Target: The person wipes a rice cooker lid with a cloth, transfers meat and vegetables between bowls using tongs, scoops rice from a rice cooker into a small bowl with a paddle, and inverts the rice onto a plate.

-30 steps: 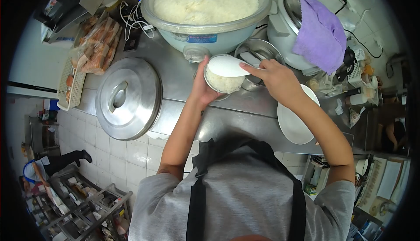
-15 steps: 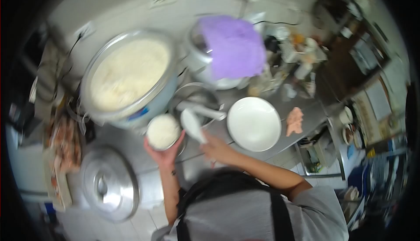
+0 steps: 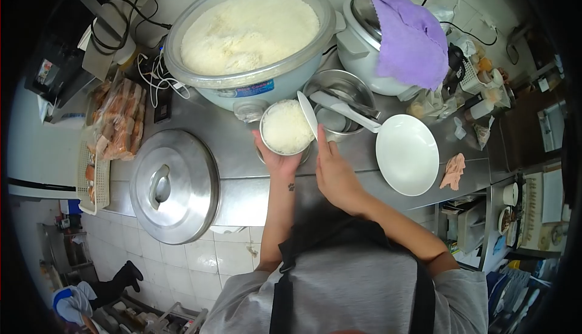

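My left hand (image 3: 280,159) holds up a small metal bowl (image 3: 265,142) heaped with white rice (image 3: 287,126). In my right hand (image 3: 334,173) is a white rice paddle (image 3: 307,113), its blade edge-on against the right side of the rice. Just beyond stands a large rice cooker (image 3: 242,91) full of cooked rice (image 3: 254,24). Right of the paddle is a metal pot (image 3: 357,79) with another white utensil (image 3: 345,111) laid across its rim. A white oval plate (image 3: 407,155) lies to the right of my right hand.
A large metal lid (image 3: 188,182) lies at the counter's left edge, near bagged eggs (image 3: 118,115). Behind stands a second cooker (image 3: 357,52), draped with a purple cloth (image 3: 412,37). A crumpled pink cloth (image 3: 453,171) lies right. Another person (image 3: 85,300) is at lower left.
The view has shifted and sharpened. The paddle has come from over the pot to the side of the rice-filled bowl. Both hands keep their hold.
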A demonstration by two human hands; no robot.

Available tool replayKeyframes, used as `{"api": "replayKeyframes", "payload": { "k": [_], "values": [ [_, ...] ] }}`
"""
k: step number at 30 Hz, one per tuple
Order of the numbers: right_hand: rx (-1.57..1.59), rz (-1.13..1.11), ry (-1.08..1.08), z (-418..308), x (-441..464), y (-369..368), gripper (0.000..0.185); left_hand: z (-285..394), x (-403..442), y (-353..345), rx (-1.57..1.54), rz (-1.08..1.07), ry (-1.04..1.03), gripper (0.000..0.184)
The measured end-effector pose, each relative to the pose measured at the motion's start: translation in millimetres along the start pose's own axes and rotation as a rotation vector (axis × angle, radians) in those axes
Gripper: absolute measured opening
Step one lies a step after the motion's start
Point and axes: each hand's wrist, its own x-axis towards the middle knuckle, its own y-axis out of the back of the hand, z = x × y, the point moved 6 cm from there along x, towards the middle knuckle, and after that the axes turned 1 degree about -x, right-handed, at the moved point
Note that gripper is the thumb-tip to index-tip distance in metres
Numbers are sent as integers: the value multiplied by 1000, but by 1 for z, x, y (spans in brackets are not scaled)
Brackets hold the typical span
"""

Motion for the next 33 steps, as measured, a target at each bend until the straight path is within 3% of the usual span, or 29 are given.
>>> {"api": "replayKeyframes", "payload": {
  "k": [8, 15, 17, 20, 23, 26, 29, 31, 33],
  "values": [
    [-314, -62, 155, -9, -3, 10, 76, 10, -4, 6, 64, 71, 17, 83],
    [-278, -87, 262, -8, -3, 41, 78, 10, -14, -2, 12, 2, 167, 77],
    [-187, 37, 262, -5, 7, 51, 78, 12, -19, -14, 39, -53, 212, 76],
    [-362, -114, 256, -14, 13, 45, 79, 16, -11, -8, 109, 89, 188, 75],
    [-561, -200, 182, -29, 5, 43, 77, 20, -7, -6, 78, 39, 258, 74],
    [-494, -230, 98, -39, 7, 45, 71, 24, -6, 0, 70, 84, 288, 72],
    [-138, 92, 166, -9, 8, 25, 69, 33, -2, 5, 221, 195, 283, 71],
    [385, 330, -44, 28, -1, -7, 70, 33, -2, -1, 165, 81, 326, 71],
    [240, 501, 60, 36, 4, -60, 76, 33, -1, 5, 193, 75, 335, 77]
  ]
}}
